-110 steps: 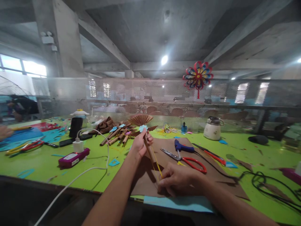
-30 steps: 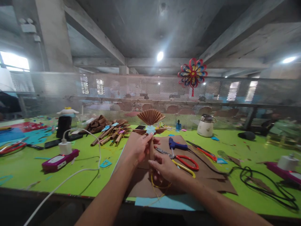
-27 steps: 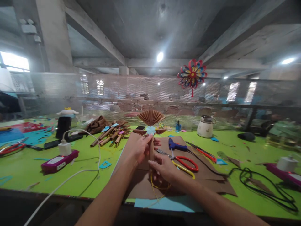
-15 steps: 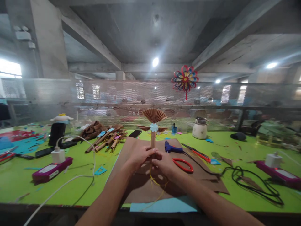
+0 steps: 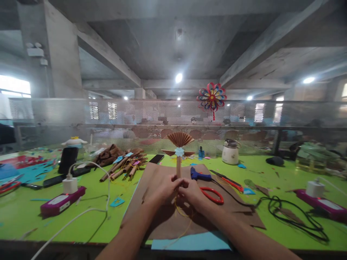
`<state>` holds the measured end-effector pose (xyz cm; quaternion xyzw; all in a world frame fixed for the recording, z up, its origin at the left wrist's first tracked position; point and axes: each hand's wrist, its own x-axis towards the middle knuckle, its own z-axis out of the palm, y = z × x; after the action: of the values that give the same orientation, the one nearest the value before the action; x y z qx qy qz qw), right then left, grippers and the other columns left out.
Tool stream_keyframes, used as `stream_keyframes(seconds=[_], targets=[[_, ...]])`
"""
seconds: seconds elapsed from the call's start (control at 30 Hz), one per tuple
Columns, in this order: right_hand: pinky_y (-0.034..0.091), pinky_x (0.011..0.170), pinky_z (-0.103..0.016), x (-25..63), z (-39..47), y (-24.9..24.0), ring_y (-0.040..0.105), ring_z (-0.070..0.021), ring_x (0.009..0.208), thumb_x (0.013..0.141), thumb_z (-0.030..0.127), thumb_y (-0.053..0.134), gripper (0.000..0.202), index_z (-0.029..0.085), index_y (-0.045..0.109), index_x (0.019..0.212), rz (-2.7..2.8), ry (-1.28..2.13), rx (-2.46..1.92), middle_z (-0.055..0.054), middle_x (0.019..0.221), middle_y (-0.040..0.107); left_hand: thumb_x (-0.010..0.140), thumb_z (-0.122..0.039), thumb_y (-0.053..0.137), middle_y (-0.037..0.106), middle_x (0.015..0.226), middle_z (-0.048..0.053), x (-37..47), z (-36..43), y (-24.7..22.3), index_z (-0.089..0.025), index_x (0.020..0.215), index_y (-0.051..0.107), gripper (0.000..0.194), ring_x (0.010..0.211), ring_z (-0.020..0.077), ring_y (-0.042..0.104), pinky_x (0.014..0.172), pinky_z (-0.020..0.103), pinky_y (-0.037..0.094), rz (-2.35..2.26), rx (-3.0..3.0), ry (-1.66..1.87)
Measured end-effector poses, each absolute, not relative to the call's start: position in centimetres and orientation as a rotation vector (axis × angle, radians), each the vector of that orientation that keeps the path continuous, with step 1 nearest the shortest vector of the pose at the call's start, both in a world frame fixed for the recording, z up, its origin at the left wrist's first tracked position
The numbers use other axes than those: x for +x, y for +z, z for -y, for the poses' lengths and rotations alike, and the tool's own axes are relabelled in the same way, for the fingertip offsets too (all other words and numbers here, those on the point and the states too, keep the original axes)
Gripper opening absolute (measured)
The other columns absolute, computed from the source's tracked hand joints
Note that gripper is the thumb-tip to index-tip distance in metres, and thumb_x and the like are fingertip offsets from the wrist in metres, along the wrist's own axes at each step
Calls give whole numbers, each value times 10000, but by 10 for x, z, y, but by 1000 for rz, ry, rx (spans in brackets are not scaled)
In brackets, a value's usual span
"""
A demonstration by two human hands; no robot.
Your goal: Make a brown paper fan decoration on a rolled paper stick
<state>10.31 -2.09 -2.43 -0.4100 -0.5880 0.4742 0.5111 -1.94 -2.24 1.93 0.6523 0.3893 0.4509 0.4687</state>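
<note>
Upright above the table stands a brown paper fan on a rolled paper handle, with pleated side wings and a pale blue paper flower at its middle. My left hand is closed round the lower handle from the left. My right hand is closed on the same spot from the right, its fingertips meeting the left ones. Yellow string dangles below the hands. Beneath lies a brown paper sheet, where a blue glue gun and red-handled scissors rest right of my hands.
Rolled brown paper pieces lie in a heap at back left. Purple power strips sit at both sides. A black cable coils at right, a white cable crosses the left. A white jug stands behind; a perforated screen bounds the table.
The whole view has tilted slightly upward, so everything appears a little lower. Both hands keep their hold on the fan's handle, with only slight finger movement.
</note>
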Motion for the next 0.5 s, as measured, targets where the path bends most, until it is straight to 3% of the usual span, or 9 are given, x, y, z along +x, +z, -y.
stream_keyframes(seconds=[0.3, 0.4, 0.5], targets=[[364, 450, -231, 101, 27, -30, 474, -99, 428, 685, 494, 667, 357, 145, 591, 687, 1656, 1123, -1043, 22, 533, 546, 855, -215, 535, 559, 592, -1, -40, 0, 21, -164, 770, 535, 99, 472, 98, 524, 440, 179, 373, -892, 1098, 1365], [371, 450, -233, 104, 28, -29, 504, -116, 445, 761, 446, 599, 312, 146, 590, 674, 1751, 981, -1099, -1, 564, 583, 861, -177, 538, 495, 547, -24, -66, -19, 40, -139, 790, 529, 81, 388, 46, 415, 350, 124, 214, -922, 1000, 1422], [391, 515, -242, 107, 33, -25, 541, -137, 523, 814, 346, 546, 273, 137, 605, 647, 1889, 793, -1088, -31, 598, 615, 867, -153, 542, 483, 547, -16, -100, -40, 60, -118, 798, 544, 77, 392, 37, 399, 330, 111, 203, -937, 928, 1447]])
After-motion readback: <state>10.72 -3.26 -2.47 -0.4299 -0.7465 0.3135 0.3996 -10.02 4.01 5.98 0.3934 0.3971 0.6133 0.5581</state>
